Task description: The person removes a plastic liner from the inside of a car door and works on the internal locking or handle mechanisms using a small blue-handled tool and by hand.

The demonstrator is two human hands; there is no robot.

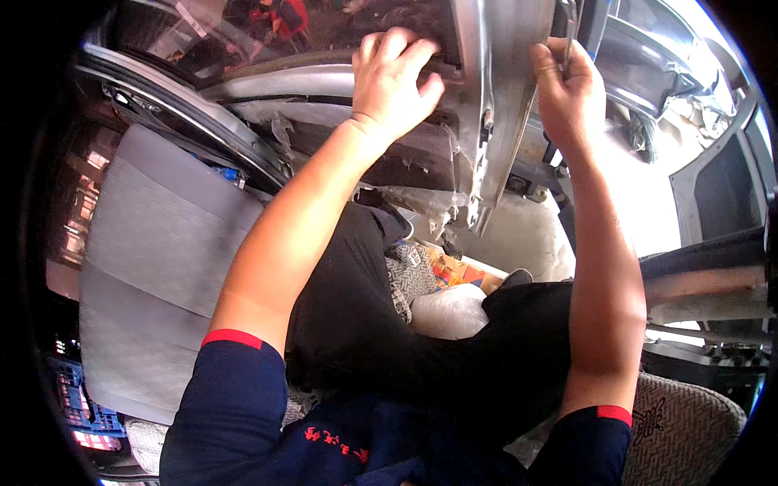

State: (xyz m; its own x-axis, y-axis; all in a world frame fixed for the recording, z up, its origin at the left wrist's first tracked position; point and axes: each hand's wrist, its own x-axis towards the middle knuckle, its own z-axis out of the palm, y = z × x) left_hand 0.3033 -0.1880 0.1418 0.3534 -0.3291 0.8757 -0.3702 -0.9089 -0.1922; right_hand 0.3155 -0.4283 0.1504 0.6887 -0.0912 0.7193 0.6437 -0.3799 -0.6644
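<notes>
My left hand (pixel 393 81) is up against a vehicle door's window (pixel 340 28), at its lower edge. Its fingers are apart and it holds nothing. Below it, the door's inner side (pixel 381 134) is stripped of trim, with torn clear plastic film (pixel 284 130) hanging from it. My right hand (pixel 571 101) is raised at the right of the door's metal edge (pixel 506 89). Its thumb and fingers close around a thin grey metal rod (pixel 570 28); the rod's lower end is hidden in the hand, so its exact kind is unclear.
A grey seat (pixel 170 235) stands at my left, and a patterned seat (pixel 685 433) is at the lower right. Between my legs lie a white bag (pixel 450 312) and an orange printed box (pixel 466 271). Another vehicle's dark panel (pixel 644 65) shows outside at the upper right.
</notes>
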